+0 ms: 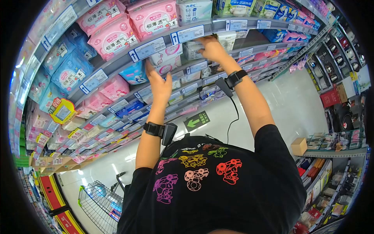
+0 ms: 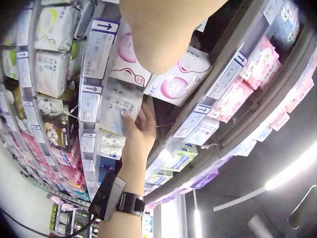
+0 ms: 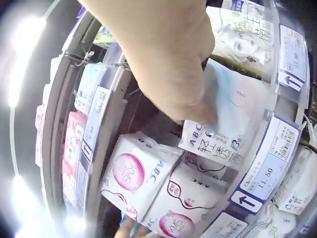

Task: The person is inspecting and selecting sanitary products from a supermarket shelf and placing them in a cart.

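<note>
White packs of sanitary pads with pink circles (image 3: pixel 130 171) stand side by side on a shelf. My left hand (image 1: pixel 159 84) is up at that shelf, fingers straight between these packs and a blue pack (image 1: pixel 134 72), thumb apart. Its fingertips (image 3: pixel 130 231) show beside the white packs in the right wrist view. My right hand (image 1: pixel 215 50) reaches under the shelf above and grips a pale ABC pack of sanitary pads (image 2: pixel 118 110). The thumb lies on the pack's front and the fingers (image 2: pixel 146 119) bend at its side. The pack leans near the shelf's front edge.
Price-label rails (image 1: pixel 148 48) run along each shelf edge. Pink packs (image 1: pixel 154 17) fill the shelf above. A wire shopping cart (image 1: pixel 99 201) stands at the lower left. A green exit sign (image 1: pixel 195 120) lies on the floor, and more racks (image 1: pixel 343 62) line the right.
</note>
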`<state>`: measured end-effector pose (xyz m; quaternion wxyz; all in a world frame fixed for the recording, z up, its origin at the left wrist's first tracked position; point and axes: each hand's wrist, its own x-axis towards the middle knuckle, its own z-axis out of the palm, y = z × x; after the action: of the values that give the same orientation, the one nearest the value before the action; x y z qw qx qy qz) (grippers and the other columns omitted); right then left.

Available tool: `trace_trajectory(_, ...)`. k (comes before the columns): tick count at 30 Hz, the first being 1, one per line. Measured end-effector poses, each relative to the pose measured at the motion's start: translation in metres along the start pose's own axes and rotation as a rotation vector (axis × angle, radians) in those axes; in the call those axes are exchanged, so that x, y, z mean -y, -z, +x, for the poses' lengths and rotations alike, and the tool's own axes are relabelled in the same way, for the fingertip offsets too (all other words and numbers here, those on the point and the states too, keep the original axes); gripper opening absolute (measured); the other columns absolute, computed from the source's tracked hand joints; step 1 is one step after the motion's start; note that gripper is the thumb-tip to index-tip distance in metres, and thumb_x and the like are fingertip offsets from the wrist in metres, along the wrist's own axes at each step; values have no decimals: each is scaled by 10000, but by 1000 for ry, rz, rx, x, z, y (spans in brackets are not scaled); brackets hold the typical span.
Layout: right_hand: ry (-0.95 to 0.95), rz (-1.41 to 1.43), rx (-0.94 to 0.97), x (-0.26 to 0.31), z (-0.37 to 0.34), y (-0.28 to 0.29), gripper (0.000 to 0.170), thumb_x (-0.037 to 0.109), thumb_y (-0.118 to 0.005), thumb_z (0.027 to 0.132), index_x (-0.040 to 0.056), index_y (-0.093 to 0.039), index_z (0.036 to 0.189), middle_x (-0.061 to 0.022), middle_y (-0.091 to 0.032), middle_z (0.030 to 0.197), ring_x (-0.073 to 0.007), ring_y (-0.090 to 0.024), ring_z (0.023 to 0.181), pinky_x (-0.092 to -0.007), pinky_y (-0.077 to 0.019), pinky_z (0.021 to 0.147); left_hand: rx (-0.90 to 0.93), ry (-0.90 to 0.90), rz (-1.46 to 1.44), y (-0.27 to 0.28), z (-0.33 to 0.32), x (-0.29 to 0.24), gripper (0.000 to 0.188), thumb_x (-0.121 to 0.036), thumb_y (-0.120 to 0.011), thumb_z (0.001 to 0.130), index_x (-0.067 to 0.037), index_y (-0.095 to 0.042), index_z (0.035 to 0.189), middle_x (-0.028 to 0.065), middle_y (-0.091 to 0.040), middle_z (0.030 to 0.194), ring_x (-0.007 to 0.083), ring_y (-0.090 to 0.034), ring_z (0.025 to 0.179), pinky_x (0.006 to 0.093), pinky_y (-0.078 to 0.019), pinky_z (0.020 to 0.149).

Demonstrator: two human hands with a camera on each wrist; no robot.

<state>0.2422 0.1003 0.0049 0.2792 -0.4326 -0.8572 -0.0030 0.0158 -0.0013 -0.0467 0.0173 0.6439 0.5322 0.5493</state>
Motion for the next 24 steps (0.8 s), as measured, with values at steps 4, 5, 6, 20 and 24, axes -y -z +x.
trace_trajectory(4,31,212,100,-10,5,7,466,56,-650,671,105,-588,1130,-135,-614,1084,-311,-549,1039,-370,-430,901,76,163,-107,-5,3,10,775,-144,-608,757,86,-171,1355,322,-294,1343,432,-314,1240,400,-279,1028)
trace_trajectory(5,62,266,106,-14,7,7,462,44,-630,664,108,-595,1120,-137,-617,1075,-310,-555,1029,-366,-433,897,87,178,-98,-6,4,11,770,-158,-611,762,87,-181,1352,324,-309,1335,432,-339,1224,397,-301,1015)
trace_trajectory(6,93,319,111,-15,9,8,460,31,-611,657,110,-602,1110,-138,-620,1066,-310,-562,1018,-361,-436,892,100,192,-89,-5,5,10,764,-171,-614,766,88,-192,1349,325,-324,1327,431,-365,1207,395,-322,1002)
trace_trajectory(20,75,252,-76,35,7,-7,608,268,-648,712,25,-450,1233,-263,-478,1221,-424,-448,1121,-422,-366,961,56,163,-29,-6,30,10,683,-257,-613,803,50,-281,1315,312,-423,1235,443,-425,1136,432,-374,932)
trace_trajectory(24,96,205,-191,51,13,-23,550,271,-648,748,23,-468,1204,-251,-511,1179,-428,-462,1091,-430,-376,941,76,180,-169,-2,36,16,591,-221,-552,851,35,-284,1312,307,-449,1214,450,-472,1073,437,-390,905)
